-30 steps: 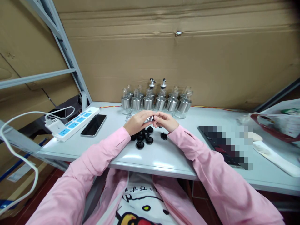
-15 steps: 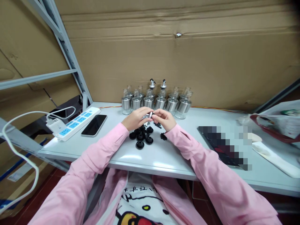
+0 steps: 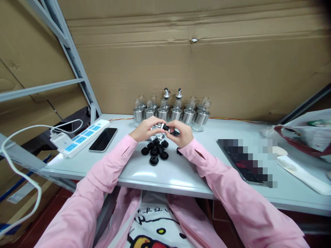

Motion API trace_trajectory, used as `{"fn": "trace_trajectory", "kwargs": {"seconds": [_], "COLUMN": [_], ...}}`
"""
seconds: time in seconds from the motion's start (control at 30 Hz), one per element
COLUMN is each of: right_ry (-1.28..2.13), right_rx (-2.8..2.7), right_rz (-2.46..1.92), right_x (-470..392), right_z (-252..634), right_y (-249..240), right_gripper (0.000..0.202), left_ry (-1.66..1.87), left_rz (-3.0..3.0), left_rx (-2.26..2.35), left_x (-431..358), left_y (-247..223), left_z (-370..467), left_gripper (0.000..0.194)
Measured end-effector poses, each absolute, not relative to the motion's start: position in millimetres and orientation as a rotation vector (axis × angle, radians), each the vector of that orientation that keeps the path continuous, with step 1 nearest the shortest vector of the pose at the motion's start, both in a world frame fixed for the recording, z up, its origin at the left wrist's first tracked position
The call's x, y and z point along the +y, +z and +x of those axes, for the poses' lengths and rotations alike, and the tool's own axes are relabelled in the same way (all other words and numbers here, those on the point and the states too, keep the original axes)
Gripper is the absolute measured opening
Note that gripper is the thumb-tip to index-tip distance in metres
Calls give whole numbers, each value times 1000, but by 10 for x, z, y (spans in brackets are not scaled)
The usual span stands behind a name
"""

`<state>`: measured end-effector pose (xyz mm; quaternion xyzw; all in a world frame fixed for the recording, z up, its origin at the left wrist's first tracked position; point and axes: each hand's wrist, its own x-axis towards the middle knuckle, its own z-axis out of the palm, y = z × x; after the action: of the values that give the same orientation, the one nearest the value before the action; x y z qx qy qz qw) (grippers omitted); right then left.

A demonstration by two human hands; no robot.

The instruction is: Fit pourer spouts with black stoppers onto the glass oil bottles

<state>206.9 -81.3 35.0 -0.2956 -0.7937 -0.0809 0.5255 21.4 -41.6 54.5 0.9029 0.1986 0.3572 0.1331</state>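
Note:
My left hand (image 3: 147, 129) pinches a small silver spout piece (image 3: 162, 126) between thumb and fingers. My right hand (image 3: 181, 133) is closed on the black part (image 3: 167, 127) at its right end, so the two hands meet around one small assembly. Just below them lies a pile of black round stoppers (image 3: 154, 149) on the table. Small silvery pieces show partly beneath my left fingers. Behind the hands stand several glass bottles (image 3: 176, 114) with steel bands, and two at the back carry pourer spouts (image 3: 167, 93).
On the left of the table (image 3: 165, 174) are a white power strip (image 3: 84, 137) with a cable and a phone (image 3: 103, 139). To the right lie a dark, partly pixelated flat object (image 3: 243, 162), a white strip (image 3: 302, 174) and a plastic bag (image 3: 310, 134). Cardboard (image 3: 207, 69) rises behind.
My hands have turned the held piece, so its silver and black parts now show more. The left hand has shifted slightly left; small dark parts near the right wrist are more hidden.

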Motion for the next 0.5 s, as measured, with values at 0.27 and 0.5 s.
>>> {"fn": "trace_trajectory", "kwargs": {"seconds": [0.27, 0.5], "right_ry": [-748, -1079], "right_rx": [-2049, -2063], "right_rz": [-512, -337], "right_x": [-754, -851], "right_z": [2139, 2198], "right_y": [359, 428], "right_gripper": [8, 13], "left_ry": [913, 753], "left_rz": [2475, 2163], "left_rx": [628, 685], "left_x": [-392, -335], "left_y": [546, 532], "left_z": [203, 151], "left_gripper": [37, 42]}}
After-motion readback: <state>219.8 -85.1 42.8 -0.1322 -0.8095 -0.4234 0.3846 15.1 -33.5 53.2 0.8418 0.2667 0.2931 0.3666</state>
